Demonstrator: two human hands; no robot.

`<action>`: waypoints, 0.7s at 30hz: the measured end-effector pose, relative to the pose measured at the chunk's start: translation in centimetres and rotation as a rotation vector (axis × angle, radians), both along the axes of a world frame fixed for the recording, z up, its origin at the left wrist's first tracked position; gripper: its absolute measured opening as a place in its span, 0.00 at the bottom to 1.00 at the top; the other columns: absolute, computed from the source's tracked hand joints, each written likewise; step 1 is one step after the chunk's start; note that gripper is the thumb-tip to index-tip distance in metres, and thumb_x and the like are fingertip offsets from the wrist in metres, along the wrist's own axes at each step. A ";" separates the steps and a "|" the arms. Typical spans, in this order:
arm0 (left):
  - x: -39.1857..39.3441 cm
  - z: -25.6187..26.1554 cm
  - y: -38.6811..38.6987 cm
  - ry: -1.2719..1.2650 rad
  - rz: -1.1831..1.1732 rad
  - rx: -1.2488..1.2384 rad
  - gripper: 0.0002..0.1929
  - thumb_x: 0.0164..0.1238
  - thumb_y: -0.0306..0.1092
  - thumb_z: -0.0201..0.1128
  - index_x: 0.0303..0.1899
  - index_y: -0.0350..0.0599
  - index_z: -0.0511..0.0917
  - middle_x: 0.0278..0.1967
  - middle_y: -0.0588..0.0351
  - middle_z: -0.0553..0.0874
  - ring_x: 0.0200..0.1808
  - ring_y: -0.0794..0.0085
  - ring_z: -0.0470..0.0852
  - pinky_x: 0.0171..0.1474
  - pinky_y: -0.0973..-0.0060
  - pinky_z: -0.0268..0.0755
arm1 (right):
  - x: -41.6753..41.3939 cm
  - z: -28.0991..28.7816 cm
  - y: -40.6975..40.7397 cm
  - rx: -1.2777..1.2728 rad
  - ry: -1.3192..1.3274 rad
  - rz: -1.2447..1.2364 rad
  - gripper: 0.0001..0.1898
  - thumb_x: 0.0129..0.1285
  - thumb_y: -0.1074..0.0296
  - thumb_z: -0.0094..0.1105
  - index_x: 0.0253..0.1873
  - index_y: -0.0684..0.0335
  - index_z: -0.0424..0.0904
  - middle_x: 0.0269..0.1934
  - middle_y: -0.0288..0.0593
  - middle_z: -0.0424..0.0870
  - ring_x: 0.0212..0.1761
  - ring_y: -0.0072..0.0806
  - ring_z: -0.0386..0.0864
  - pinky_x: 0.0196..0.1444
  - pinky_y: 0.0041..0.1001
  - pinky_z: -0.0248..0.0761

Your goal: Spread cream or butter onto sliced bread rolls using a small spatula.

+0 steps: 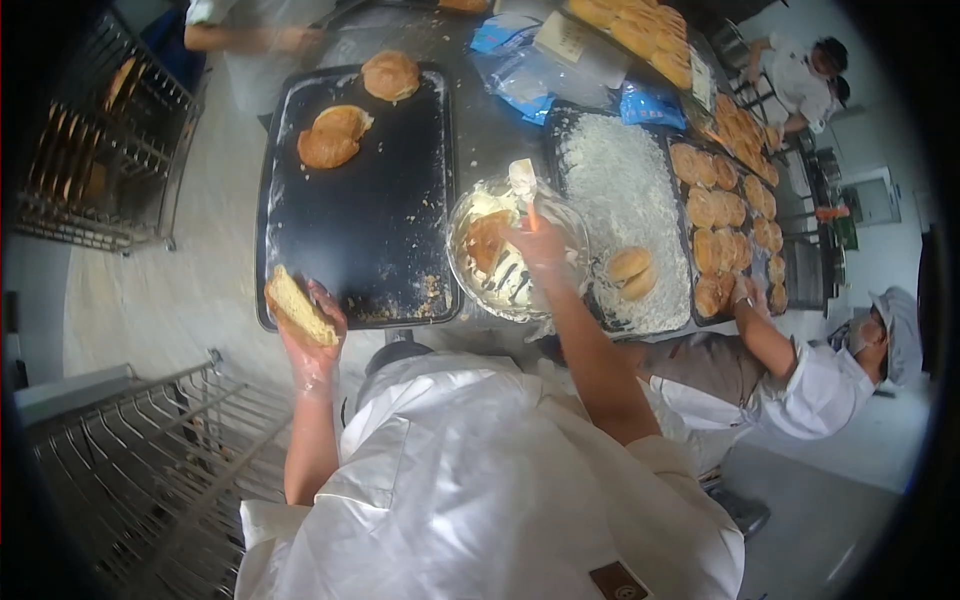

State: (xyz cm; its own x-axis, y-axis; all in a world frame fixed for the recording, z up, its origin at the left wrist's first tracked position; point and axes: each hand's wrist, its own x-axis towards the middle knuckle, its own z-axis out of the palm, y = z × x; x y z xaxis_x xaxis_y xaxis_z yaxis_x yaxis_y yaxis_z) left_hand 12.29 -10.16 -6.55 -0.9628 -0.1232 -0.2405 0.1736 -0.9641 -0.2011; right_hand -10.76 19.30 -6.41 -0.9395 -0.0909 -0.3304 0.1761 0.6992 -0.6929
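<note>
My left hand (313, 337), in a clear plastic glove, holds a cut bun (297, 306) with its pale crumb showing, over the near left corner of a black baking tray (360, 225). My right hand (536, 244) grips the orange handle of a spatula (523, 180), whose head is coated with white cream. Beneath that hand stands a metal bowl (459, 281) with pale cream smeared inside. A browned piece of bread (486, 241) rests in the cream. Two filled-looking buns, one round (390, 75) and one folded open (334, 136), lie at the far end of the black tray.
Right of the bowl, a tray of white powder (611, 172) holds a split bun (631, 274). A co-worker's gloved hand (746, 292) touches buns on another tray (720, 217). Blue plastic packaging (517, 67) lies behind. Metal racks (172, 457) stand at left. Other people work farther off.
</note>
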 end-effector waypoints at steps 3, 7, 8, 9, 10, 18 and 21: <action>-0.1 -0.3 0.3 0.000 0.029 0.033 0.18 0.64 0.48 0.62 0.51 0.51 0.82 0.49 0.55 0.82 0.47 0.70 0.81 0.51 0.71 0.74 | 1.0 -2.6 -1.9 0.041 0.015 -0.067 0.35 0.47 0.48 0.72 0.52 0.72 0.76 0.37 0.45 0.82 0.36 0.32 0.79 0.42 0.31 0.71; -0.4 -1.1 0.9 -0.014 0.063 0.046 0.19 0.65 0.50 0.60 0.51 0.52 0.81 0.48 0.55 0.82 0.47 0.70 0.81 0.51 0.71 0.75 | 0.8 -4.8 -2.1 0.184 -0.049 -0.037 0.31 0.51 0.51 0.70 0.53 0.70 0.76 0.37 0.46 0.83 0.37 0.31 0.80 0.43 0.31 0.71; -0.3 -1.1 1.0 -0.025 0.065 0.036 0.19 0.66 0.50 0.59 0.52 0.52 0.81 0.47 0.55 0.82 0.47 0.70 0.81 0.51 0.71 0.75 | 1.0 -5.1 -2.0 0.099 -0.030 -0.060 0.29 0.52 0.53 0.70 0.53 0.69 0.76 0.37 0.45 0.83 0.36 0.31 0.80 0.42 0.30 0.71; -0.3 -1.0 1.1 -0.014 0.066 0.058 0.19 0.67 0.51 0.57 0.52 0.53 0.81 0.47 0.55 0.82 0.47 0.70 0.81 0.50 0.70 0.75 | 1.1 -5.2 -1.8 0.014 -0.013 -0.082 0.27 0.53 0.55 0.69 0.53 0.68 0.76 0.36 0.45 0.83 0.36 0.30 0.80 0.42 0.30 0.71; -0.3 -1.1 1.1 -0.014 0.087 0.073 0.19 0.67 0.51 0.57 0.52 0.53 0.81 0.47 0.55 0.82 0.47 0.70 0.81 0.50 0.70 0.75 | 0.9 -5.4 -1.6 0.030 -0.012 -0.062 0.27 0.53 0.55 0.69 0.53 0.68 0.76 0.36 0.45 0.83 0.36 0.30 0.80 0.42 0.30 0.71; -1.7 -1.6 1.7 -0.031 0.068 0.152 0.19 0.69 0.52 0.55 0.50 0.53 0.82 0.48 0.51 0.82 0.48 0.64 0.82 0.57 0.59 0.73 | 0.0 -1.3 6.3 -1.682 -0.840 0.252 0.16 0.68 0.63 0.50 0.58 0.60 0.71 0.36 0.42 0.81 0.37 0.31 0.79 0.35 0.29 0.74; -3.0 -1.0 2.7 -0.087 0.001 0.151 0.20 0.70 0.53 0.52 0.52 0.53 0.81 0.49 0.48 0.82 0.54 0.58 0.80 0.64 0.46 0.64 | 3.8 9.5 0.4 -1.264 -0.194 -0.794 0.15 0.69 0.57 0.51 0.55 0.56 0.71 0.32 0.36 0.75 0.27 0.26 0.74 0.24 0.28 0.70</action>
